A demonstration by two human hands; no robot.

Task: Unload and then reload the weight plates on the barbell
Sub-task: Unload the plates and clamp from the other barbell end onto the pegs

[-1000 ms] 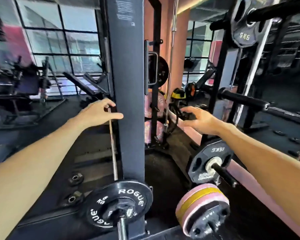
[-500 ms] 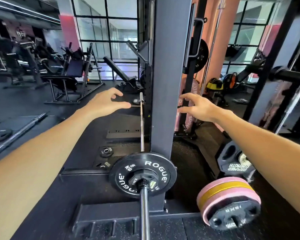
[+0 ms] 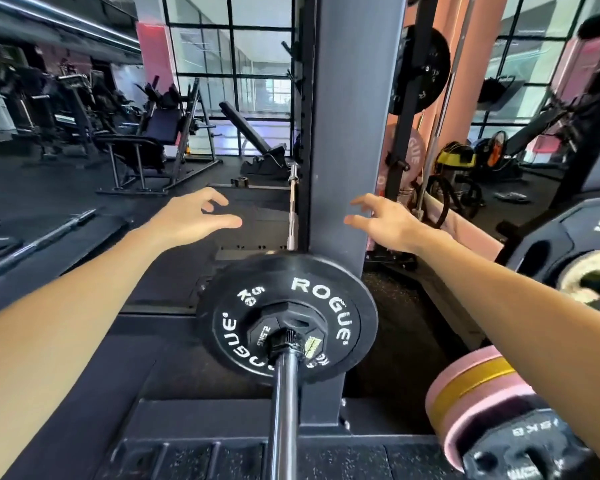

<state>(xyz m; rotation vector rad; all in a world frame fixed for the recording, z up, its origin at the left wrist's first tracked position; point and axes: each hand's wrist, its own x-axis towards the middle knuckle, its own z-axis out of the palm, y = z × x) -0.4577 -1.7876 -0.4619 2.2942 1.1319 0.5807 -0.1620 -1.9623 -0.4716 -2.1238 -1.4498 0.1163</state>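
Matt black plate (image 3: 288, 317), smooth metal bar (image 3: 284, 410)

Both forearms bare, no sleeves; left hand (image 3: 191, 220) & right hand (image 3: 388, 223) ungloved.

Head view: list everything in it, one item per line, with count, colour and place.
Rogue plate: one, black with white lettering, on the barbell sleeve, centre.
Small plate: one, black, outside the Rogue plate.
Barbell: one, steel, running from bottom centre away past the upright.
Rack upright: one, grey, behind the plates.
Stored plates: pink and yellow with a black one in front, lower right.
Black plate: one, right edge.
Benches: black, background left.
Left hand: open, above the plate.
Right hand: open, above the plate.
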